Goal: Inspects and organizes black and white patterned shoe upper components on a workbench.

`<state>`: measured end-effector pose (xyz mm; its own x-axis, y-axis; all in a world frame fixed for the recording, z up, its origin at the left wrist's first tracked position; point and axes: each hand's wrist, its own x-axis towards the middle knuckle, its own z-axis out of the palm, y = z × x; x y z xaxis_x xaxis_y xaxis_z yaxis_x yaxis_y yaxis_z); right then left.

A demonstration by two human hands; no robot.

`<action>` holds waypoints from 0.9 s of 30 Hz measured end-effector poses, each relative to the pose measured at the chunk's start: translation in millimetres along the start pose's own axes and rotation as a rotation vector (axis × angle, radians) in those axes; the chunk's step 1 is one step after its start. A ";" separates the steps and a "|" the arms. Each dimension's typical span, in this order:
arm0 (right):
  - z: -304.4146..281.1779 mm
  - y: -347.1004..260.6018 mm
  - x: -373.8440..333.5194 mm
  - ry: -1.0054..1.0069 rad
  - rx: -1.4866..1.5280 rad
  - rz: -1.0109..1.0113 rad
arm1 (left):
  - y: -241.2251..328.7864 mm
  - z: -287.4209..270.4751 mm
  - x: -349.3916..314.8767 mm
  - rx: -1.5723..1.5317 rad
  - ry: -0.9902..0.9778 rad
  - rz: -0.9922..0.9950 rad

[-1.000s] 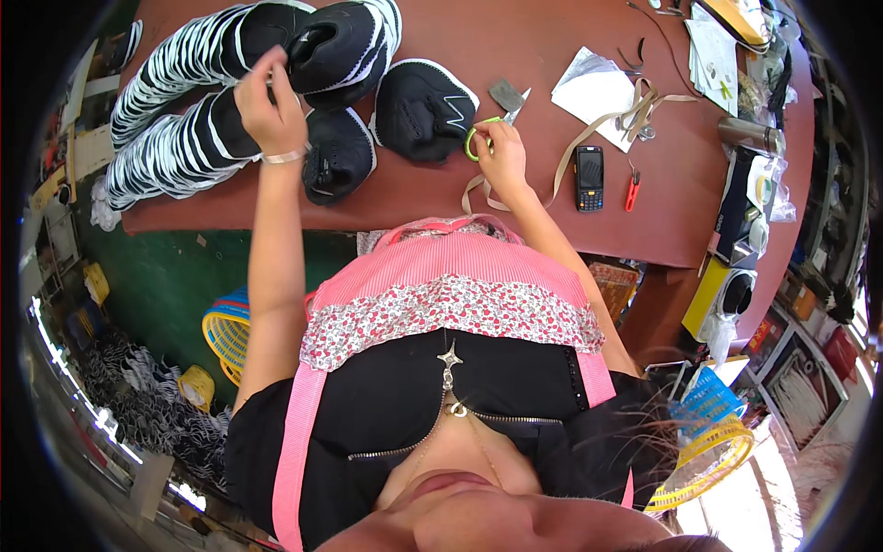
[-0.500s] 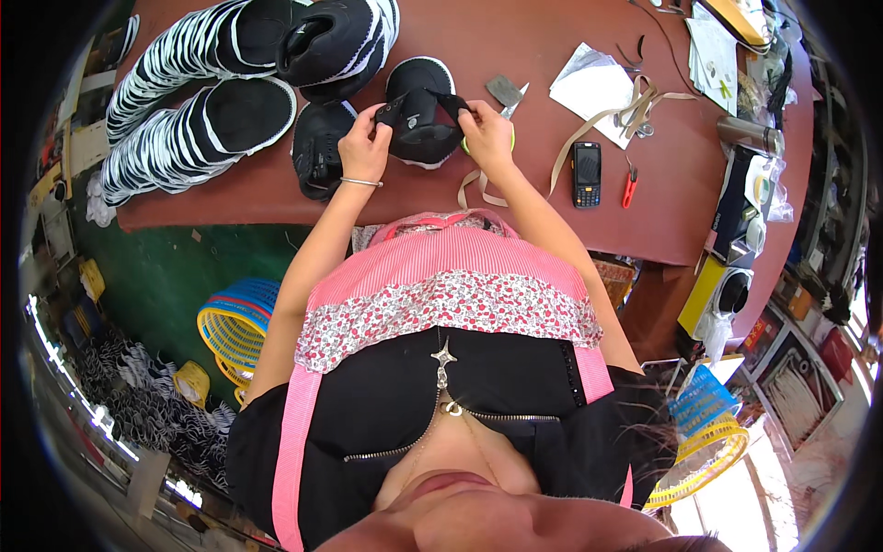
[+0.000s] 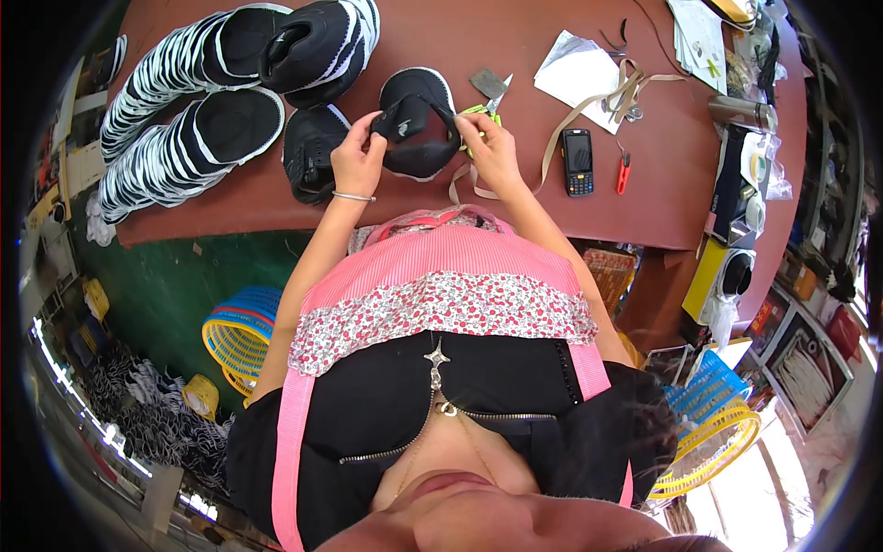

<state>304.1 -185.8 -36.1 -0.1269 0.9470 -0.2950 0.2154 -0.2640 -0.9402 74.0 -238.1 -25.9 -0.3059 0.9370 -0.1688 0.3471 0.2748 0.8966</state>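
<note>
Black shoe upper [image 3: 418, 138], edged with white, lies on the red-brown counter [image 3: 644, 221] near the upper centre of the frame, between the person's two hands. The left hand [image 3: 357, 167] has its grip drawn into a pinch, thumb and forefinger on the upper's left edge; the right hand [image 3: 493, 158] pinches at the opposite edge, its grip likewise nearly together. Green-handled scissors [image 3: 477, 110] show against the right hand's fingers, blades toward the top; whether they are hooked on a finger, I cannot tell.

Both forearms rise from the lower half and slant inward, palms mostly downward, with a thin bracelet [image 3: 354, 197] around the left wrist. Just left of the left hand lies another black shoe [image 3: 311, 158].

The fingertips' exact contact is hard to make out, black material and curled fingers covering it. At upper left, the upright black shoe stack [image 3: 322, 51] is cut off by the top edge, and dark fisheye corners swallow the surroundings.
</note>
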 end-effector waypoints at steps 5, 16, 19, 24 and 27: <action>-77.6 51.8 10.5 0.502 -0.635 -0.362 | -7.7 -2.0 -6.1 0.460 -0.015 0.454; -259.8 184.8 -29.8 0.805 -1.148 -0.001 | 28.0 -14.9 0.7 0.383 0.024 0.788; -255.8 174.0 -27.5 0.878 -0.978 -0.063 | 56.5 -52.2 29.3 0.451 0.330 0.811; -244.3 159.1 -36.2 0.699 -1.216 -0.249 | 74.6 -97.2 78.1 0.507 0.576 0.727; -245.3 171.8 -28.3 0.742 -1.264 -0.216 | 73.7 -106.3 95.1 0.545 0.532 0.667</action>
<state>582.2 -213.1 -147.4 0.1628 0.9237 0.3467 0.9866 -0.1474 -0.0706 -23.7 -151.6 67.6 -0.2104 0.7541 0.6221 0.9085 -0.0842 0.4093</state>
